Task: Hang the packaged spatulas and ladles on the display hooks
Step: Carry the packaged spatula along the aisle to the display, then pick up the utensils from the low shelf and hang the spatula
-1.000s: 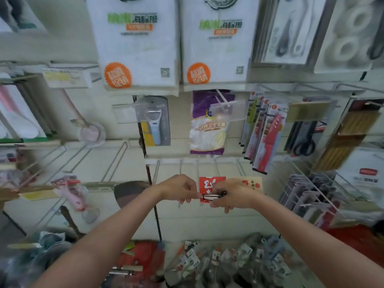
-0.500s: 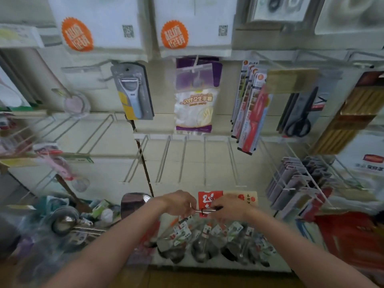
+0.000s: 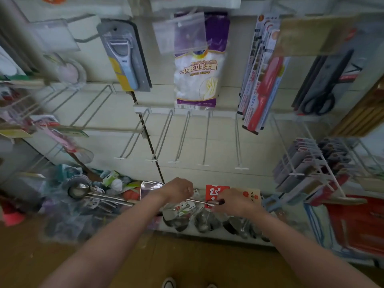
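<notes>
Hands (image 3: pixel 204 197) lowered, spatula (image 3: pixel 150 188) blade half hidden behind left wrist

Both hands, left hand (image 3: pixel 179 189) and right hand (image 3: pixel 232 201), lowered with the spatula (image 3: pixel 199 201) from hook height to just above the ladles (image 3: pixel 204 222).

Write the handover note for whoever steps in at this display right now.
Left hand grips the spatula by its shaft near the blade. Right hand pinches the handle end. Spatula is held level, below the row of empty hooks. Packaged ladles already hang along the bottom; loose ladles lie piled at left.
Left to do: hang this spatula, then the pile.
</notes>
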